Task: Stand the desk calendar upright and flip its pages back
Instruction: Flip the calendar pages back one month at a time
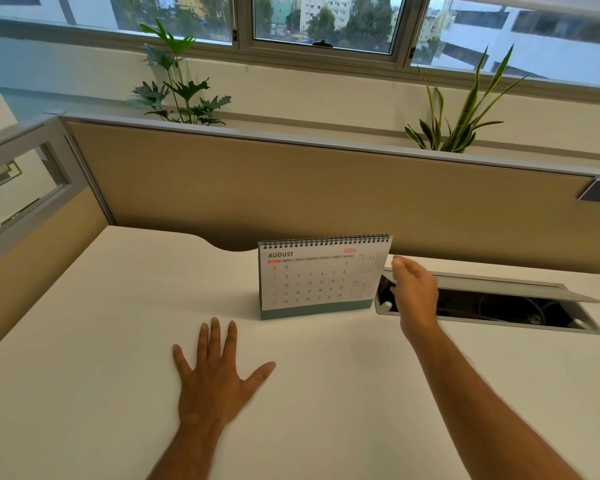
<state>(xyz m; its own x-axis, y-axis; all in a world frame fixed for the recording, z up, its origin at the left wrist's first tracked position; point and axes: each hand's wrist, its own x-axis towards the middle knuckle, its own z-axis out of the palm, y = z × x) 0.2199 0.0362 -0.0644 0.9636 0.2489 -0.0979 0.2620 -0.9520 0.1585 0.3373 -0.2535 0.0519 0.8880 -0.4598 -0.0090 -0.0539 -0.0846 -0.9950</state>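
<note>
The desk calendar [321, 277] stands upright on the white desk [101, 323], spiral binding on top, showing the AUGUST 2026 page above a teal base strip. My left hand [215, 372] lies flat on the desk, fingers spread, in front and to the left of the calendar, not touching it. My right hand [414, 294] hovers just right of the calendar's right edge, fingers loosely apart, holding nothing. A small gap separates it from the pages.
An open cable tray [520, 313] with a raised grey lid is set into the desk right of the calendar, partly under my right hand. A tan partition [291, 188] runs along the back, with two potted plants [181, 81] behind it below the windows.
</note>
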